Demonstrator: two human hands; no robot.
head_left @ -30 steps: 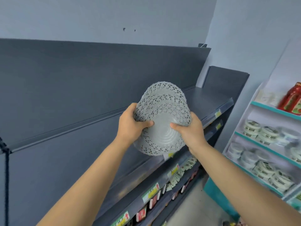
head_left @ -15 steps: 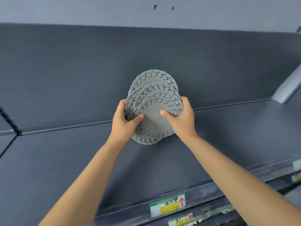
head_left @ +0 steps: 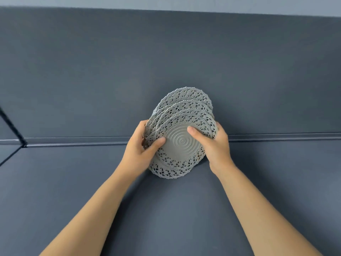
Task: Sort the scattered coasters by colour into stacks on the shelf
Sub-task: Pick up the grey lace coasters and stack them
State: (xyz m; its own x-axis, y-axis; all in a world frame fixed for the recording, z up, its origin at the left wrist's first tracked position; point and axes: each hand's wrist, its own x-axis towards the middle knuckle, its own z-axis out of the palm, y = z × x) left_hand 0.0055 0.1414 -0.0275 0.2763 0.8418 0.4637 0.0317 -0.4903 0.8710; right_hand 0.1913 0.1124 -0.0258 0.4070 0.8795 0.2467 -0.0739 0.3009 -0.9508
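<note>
**Grey lace-edged coasters (head_left: 181, 143) held over the shelf (head_left: 73, 191)**

Fanned into a loose stack, upper edges stepped one behind another. Round, with pierced lacework rims and solid centres ridged in concentric rings (plainest on the front one). Clamped at the left edge by the left hand (head_left: 140, 152), thumb across the face; at the right edge by the right hand (head_left: 215, 145), thumb likewise. Close to the dark back panel (head_left: 166, 61); touching the shelf or not, cannot tell.
</note>
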